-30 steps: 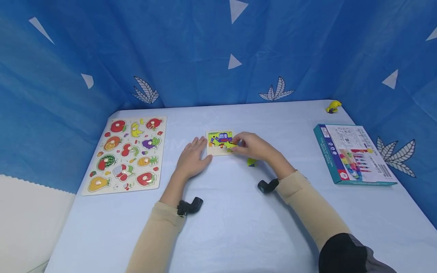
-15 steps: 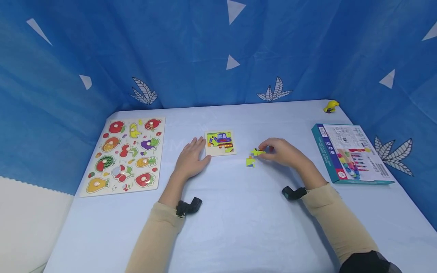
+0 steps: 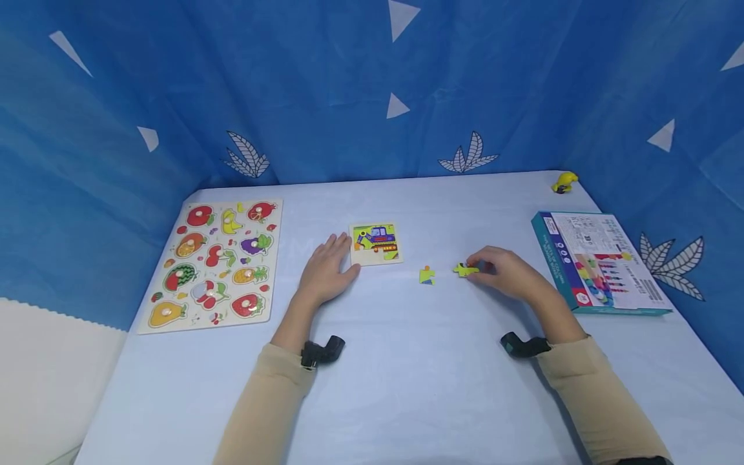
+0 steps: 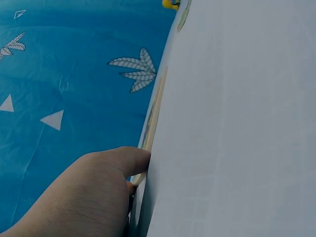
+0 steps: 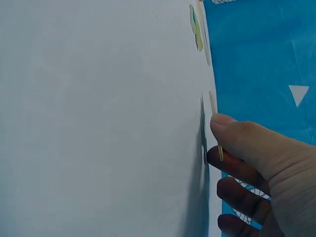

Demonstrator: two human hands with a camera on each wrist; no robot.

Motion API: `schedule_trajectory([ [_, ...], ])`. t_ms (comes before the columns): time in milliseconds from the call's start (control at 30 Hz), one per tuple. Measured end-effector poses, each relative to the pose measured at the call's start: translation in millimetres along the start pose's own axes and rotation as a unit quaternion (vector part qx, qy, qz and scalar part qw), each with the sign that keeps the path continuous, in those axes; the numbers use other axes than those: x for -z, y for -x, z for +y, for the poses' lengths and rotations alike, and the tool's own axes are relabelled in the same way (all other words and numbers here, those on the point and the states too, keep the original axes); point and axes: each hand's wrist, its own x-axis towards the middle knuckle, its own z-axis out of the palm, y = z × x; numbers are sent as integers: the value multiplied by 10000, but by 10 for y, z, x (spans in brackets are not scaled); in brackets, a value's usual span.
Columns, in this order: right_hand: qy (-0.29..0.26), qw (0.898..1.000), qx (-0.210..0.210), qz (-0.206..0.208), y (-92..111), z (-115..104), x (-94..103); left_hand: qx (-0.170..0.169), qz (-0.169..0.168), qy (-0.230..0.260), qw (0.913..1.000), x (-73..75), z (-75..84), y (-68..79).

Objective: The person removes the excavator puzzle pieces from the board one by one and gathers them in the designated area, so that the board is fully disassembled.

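A small wooden puzzle board (image 3: 376,257) with a digger picture lies mid-table. My left hand (image 3: 327,271) rests flat beside it, fingertips at its left edge; in the left wrist view the thumb (image 4: 133,159) touches the board's side. To the right, my right hand (image 3: 502,271) pinches a yellow-green puzzle piece (image 3: 463,270) between thumb and fingers. From the right wrist, that piece (image 5: 213,101) appears edge-on, just above the cloth with its shadow beside it. A second puzzle piece (image 3: 427,276), green with blue and an orange tab, lies between the board and my right hand.
At the left is a large fruit peg board (image 3: 228,263). A flat teal-edged box (image 3: 604,265) lies at the right, with a small yellow toy (image 3: 564,182) behind it at the table's corner. Blue printed cloth (image 3: 349,84) hangs behind the table.
My right hand has moved from over the puzzle board to the right and nearer, now with a puzzle piece pinched in it. The left hand has stayed in place.
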Motion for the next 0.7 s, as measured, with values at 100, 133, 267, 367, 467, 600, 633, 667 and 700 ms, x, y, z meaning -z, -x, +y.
schedule_trajectory([
  [100,41,10000,6,55,31,15,1,5,5,8,10000,-1,2,0],
  [133,55,10000,10,73,37,16,3,10,4,2,10000,-3,1,0],
  [267,51,9999,94,100,51,23,4,16,-3,-4,10000,-6,-2,1],
  [367,4,9997,182,138,50,42,-8,22,-11,-1,10000,-7,-3,1],
  [467,-76,9994,289,194,46,62,-28,43,-22,-5,10000,-1,4,5],
  [600,-125,9993,282,227,46,74,-41,44,-21,-14,10000,7,10,8],
  [633,-127,9994,253,217,47,71,-39,39,-17,-12,10000,8,11,7],
  [667,-124,9995,214,201,46,72,-35,37,-14,-15,10000,9,11,6],
  [700,-116,9996,170,187,46,69,-30,35,-12,-15,10000,10,12,6],
])
